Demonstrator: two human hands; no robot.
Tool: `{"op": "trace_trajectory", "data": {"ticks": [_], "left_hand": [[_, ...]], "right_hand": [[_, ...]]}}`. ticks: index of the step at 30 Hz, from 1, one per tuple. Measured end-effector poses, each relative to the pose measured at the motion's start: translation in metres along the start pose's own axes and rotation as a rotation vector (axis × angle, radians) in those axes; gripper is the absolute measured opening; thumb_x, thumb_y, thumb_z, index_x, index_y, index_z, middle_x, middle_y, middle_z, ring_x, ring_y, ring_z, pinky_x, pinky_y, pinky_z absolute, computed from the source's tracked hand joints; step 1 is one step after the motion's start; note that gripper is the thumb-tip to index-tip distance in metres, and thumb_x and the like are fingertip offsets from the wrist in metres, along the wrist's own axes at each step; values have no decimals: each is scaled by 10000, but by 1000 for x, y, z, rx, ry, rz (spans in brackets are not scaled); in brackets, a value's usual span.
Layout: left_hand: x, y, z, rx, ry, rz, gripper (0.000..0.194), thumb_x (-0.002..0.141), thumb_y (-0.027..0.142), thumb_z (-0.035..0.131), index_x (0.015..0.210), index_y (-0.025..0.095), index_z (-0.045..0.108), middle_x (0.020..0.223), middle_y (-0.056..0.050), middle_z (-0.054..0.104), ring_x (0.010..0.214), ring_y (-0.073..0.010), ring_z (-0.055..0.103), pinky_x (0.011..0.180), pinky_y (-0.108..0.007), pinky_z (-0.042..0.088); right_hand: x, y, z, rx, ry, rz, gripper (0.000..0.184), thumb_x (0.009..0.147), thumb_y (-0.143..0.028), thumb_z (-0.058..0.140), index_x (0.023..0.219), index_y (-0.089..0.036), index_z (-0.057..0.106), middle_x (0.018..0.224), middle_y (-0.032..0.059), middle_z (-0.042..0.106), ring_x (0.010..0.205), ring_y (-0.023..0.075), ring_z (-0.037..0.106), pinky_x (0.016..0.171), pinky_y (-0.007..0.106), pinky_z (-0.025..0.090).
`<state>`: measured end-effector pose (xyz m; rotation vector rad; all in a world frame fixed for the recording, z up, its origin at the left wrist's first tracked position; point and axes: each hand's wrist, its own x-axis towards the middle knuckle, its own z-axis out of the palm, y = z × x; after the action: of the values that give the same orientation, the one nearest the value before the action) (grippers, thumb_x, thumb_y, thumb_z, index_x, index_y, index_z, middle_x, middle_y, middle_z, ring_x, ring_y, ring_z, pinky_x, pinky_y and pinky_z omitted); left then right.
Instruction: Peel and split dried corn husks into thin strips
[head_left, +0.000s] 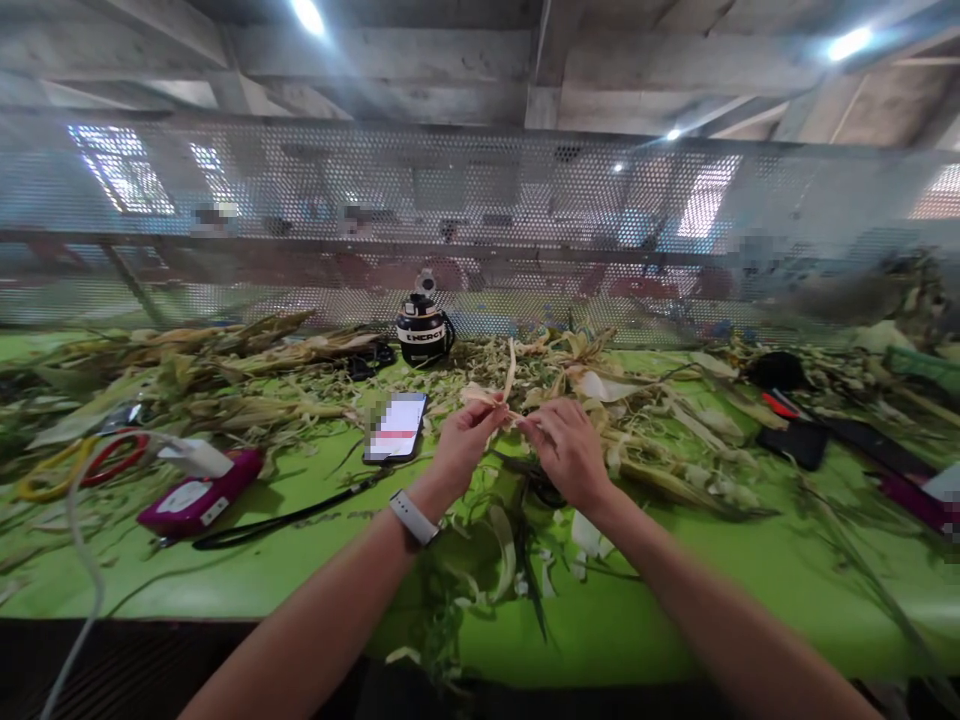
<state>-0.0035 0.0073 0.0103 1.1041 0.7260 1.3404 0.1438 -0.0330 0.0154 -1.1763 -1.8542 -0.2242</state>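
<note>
My left hand [463,442] and my right hand [571,455] meet close together above the green table [315,580]. Between their pinched fingertips is a pale strip of corn husk [511,372], one end pointing upward. Both hands are closed on it, the left at its near end and the right just beside. Under and around them lie shreds of husk [504,545] and green leaf bits. A phone [396,428] with a lit screen rests left of my left hand, a black strap running from it.
Heaps of dry husks [225,355] cover the table's back. A black jar-shaped bottle [422,330] stands before the perforated metal screen [480,210]. At left sit a purple power strip [199,495] with a white plug and cable; dark phones and a black pouch [793,440] lie at right.
</note>
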Motion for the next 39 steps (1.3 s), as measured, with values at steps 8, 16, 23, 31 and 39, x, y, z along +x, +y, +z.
{"op": "trace_trajectory", "data": {"ticks": [8, 16, 23, 31, 39], "left_hand": [[-7, 9, 0, -111, -237, -228, 336, 529, 228, 802, 844, 164, 706, 784, -2, 676, 741, -106, 584, 786, -250, 447], [-12, 8, 2, 26, -228, -172, 394, 538, 270, 817, 896, 168, 690, 812, -5, 659, 695, -96, 563, 641, -219, 456], [-12, 5, 2, 17, -255, -211, 393, 558, 333, 810, 904, 187, 692, 928, -25, 675, 733, -111, 594, 653, -233, 466], [-6, 2, -2, 72, -178, -114, 390, 552, 383, 801, 833, 158, 651, 740, -7, 674, 662, -110, 598, 619, -219, 445], [1, 1, -9, 246, -85, -4, 286, 627, 378, 732, 751, 155, 603, 695, -19, 666, 633, -142, 605, 606, -257, 465]], "right_hand": [[-3, 8, 9, 148, -51, 242, 254, 936, -368, 341, 854, -200, 512, 660, 16, 562, 572, 169, 551, 557, 264, 393], [-2, 6, 7, 217, -57, 330, 207, 901, -382, 385, 828, -212, 476, 636, 4, 548, 558, 166, 527, 548, 257, 367], [-1, 4, 7, 295, -52, 358, 208, 894, -378, 392, 814, -209, 483, 630, -1, 549, 541, 152, 522, 543, 249, 366], [-1, 6, 8, 321, -103, 375, 255, 878, -428, 442, 910, -185, 512, 555, -43, 497, 498, 131, 478, 515, 237, 354], [0, 9, 2, 45, -163, 136, 204, 861, -340, 540, 775, -182, 636, 667, 19, 554, 653, 156, 535, 624, 265, 419]]}}
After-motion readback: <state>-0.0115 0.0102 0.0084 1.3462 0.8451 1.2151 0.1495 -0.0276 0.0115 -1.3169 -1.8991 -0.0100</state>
